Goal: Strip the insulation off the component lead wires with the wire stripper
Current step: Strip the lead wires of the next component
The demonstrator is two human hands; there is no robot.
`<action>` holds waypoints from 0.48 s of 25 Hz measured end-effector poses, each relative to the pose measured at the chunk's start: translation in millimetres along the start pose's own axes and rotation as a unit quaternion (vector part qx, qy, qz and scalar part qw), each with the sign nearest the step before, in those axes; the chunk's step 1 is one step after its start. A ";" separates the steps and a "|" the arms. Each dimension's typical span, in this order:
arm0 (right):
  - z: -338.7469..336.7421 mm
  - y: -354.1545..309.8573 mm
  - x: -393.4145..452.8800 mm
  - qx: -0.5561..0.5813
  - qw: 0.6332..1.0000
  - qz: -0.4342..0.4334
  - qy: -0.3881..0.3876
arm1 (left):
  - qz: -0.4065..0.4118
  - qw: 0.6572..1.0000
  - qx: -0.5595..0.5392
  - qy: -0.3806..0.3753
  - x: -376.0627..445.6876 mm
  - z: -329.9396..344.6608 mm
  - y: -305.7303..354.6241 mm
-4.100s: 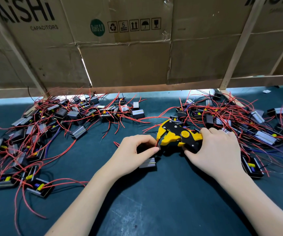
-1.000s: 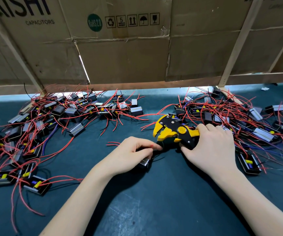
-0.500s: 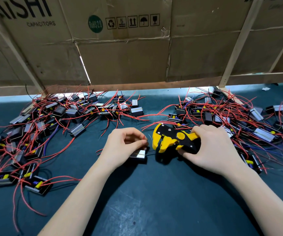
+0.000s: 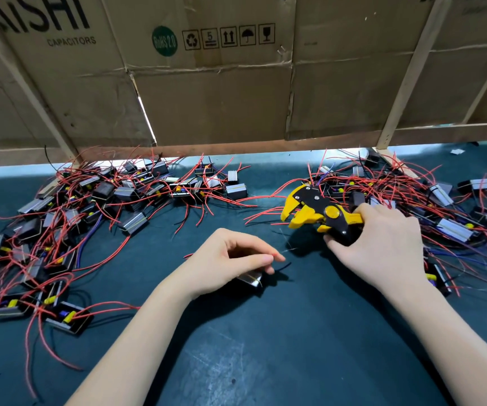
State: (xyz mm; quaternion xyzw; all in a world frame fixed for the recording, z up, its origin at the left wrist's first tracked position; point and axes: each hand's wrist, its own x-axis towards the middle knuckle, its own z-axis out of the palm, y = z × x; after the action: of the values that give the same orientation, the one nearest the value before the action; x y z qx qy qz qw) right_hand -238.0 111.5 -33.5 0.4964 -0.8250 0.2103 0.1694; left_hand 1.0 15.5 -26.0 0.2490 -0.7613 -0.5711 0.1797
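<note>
While the left hand (image 4: 230,263) pinches a red lead wire (image 4: 276,254) at thumb and forefinger, with a component (image 4: 249,279) half hidden under its fingers, the wire tip points right and slightly up toward the wire stripper (image 4: 317,213). The right hand (image 4: 382,244) grips the stripper's handles; its jaws gape open, facing left, apart from the tip. Left hand is nearer the wire. My guess: feed the tip in along that line. Component piles on the mat (image 4: 265,347) flank both hands.
</note>
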 end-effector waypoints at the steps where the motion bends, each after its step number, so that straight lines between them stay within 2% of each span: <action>1: 1.3 -2.4 -1.1 -0.005 1.000 -0.014 0.002 | 0.006 1.000 0.005 -0.001 0.5 1.2 0.1; 5: 5.2 -13.7 -6.3 -0.012 0.998 -0.062 0.006 | 0.037 0.998 0.008 0.052 3.4 2.8 -0.4; 12: 7.2 -17.5 -11.1 -0.021 0.998 -0.067 -0.005 | 0.029 0.993 -0.015 0.115 6.1 1.7 -4.2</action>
State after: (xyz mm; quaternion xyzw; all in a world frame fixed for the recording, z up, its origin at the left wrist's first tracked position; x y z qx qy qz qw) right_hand -217.9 108.7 -42.0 0.5481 -0.7948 0.1790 0.1891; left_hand -4.2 12.3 -30.6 0.2883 -0.7338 -0.5444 0.2865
